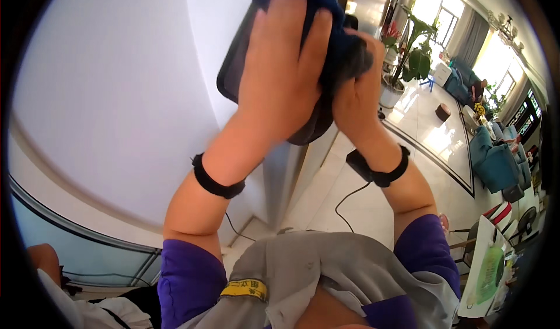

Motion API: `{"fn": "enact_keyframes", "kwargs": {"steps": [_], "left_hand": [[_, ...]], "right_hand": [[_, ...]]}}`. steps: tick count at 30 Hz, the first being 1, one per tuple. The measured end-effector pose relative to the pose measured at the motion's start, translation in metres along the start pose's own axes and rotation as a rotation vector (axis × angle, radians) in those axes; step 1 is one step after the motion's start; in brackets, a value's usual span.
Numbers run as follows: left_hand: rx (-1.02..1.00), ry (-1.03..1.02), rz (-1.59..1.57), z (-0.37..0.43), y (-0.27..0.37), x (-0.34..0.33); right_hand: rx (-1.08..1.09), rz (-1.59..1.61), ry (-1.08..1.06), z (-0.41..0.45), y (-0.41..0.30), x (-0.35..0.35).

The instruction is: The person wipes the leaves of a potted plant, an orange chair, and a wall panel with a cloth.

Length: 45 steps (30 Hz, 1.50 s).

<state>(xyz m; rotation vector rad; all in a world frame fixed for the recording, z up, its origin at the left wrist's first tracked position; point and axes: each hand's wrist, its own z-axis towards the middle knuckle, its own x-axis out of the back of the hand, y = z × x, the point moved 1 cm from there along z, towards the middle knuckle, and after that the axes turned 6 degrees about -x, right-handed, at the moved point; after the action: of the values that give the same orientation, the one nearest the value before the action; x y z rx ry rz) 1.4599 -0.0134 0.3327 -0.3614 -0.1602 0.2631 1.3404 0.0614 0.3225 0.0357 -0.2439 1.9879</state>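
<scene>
Raised high before me are a dark flat object with rounded corners and a bunched dark blue cloth. My left hand lies over the dark object, its back towards me and its fingertips against the cloth. Close on its right, my right hand grips the cloth, with some of its fingers hidden behind the folds. The hands cover much of the dark object, so its exact kind is unclear. Each wrist wears a black strap, and a small black box with a cable hangs at the right one.
A pale wall rises at left. Another person's arm shows at lower left. Beyond the right hand stand a potted plant, teal armchairs and a table on a tiled floor. Someone is near the far sofa.
</scene>
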Motion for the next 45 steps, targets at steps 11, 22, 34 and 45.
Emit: {"fn": "enact_keyframes", "kwargs": {"steps": [11, 22, 34, 45], "left_hand": [[0.323, -0.175, -0.188, -0.126, 0.074, 0.000], [0.413, -0.353, -0.129, -0.285, 0.142, -0.011], [0.529, -0.470, -0.118, -0.337, 0.187, 0.021], [0.964, -0.078, -0.259, -0.165, 0.086, 0.049]], "right_hand": [[-0.208, 0.076, 0.050, -0.154, 0.017, -0.032], [-0.282, 0.071, -0.342, -0.271, 0.031, -0.022], [-0.786, 0.119, -0.814, -0.315, 0.021, -0.010], [-0.208, 0.059, -0.168, -0.134, -0.002, -0.009]]}}
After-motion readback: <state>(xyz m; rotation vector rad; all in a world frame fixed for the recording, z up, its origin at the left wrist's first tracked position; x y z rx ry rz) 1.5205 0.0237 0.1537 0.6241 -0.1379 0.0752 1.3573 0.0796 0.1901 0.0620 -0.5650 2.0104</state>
